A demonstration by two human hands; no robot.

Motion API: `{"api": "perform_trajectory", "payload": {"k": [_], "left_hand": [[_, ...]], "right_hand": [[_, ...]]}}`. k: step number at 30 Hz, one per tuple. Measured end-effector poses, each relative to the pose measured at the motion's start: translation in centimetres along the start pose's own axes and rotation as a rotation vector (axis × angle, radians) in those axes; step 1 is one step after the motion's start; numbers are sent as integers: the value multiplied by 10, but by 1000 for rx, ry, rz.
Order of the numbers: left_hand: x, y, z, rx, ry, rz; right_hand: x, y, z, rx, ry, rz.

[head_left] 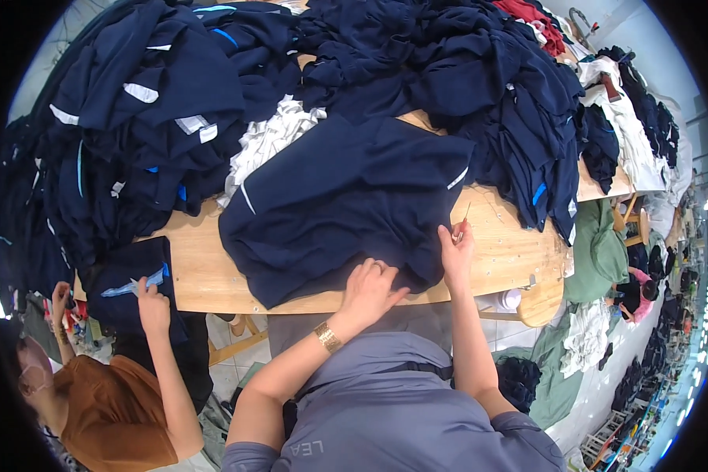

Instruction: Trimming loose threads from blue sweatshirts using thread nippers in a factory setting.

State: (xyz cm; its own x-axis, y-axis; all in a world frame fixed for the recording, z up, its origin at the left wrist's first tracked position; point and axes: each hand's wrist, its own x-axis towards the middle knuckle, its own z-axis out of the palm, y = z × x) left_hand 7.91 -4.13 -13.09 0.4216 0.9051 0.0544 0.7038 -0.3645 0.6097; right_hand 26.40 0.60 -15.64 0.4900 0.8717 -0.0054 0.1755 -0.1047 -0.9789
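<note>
A navy garment [346, 189] lies spread over the wooden table in front of me, with short white strips at its left and right sides. My left hand [370, 293] rests on its near edge, fingers stretched out over the cloth. Beside the garment's right near corner, my right hand [457, 250] is closed round a small pointed tool [465, 223] with a reddish handle and a thin tip that points up. Its exact kind is too small to make out, and part of it is hidden in the fingers.
Heaps of navy garments [157, 86] cover the table's far side and left. White ruffled cloth [271, 141] pokes out behind my garment. At my left, a co-worker in a brown top [118, 409] handles a navy piece [126, 283]. A white container [509, 300] stands under the table's right edge.
</note>
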Motion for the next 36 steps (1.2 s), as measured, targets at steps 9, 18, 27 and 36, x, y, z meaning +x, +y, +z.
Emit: {"api": "perform_trajectory", "payload": {"k": [9,18,27,36], "left_hand": [[-9,-2,0,-138,181,65],[-66,-65,-128,-1264,1071,-560],[-90,-81,-151,-28,914,-626],[-54,-117,-125,232,475,-453]], "right_hand": [[-36,-77,50,224,-176,-37],[-12,-80,40,355,-234,-55],[-39,-30,24,-298,-435,-190],[-32,-20,13,-462,-708,-537]]}}
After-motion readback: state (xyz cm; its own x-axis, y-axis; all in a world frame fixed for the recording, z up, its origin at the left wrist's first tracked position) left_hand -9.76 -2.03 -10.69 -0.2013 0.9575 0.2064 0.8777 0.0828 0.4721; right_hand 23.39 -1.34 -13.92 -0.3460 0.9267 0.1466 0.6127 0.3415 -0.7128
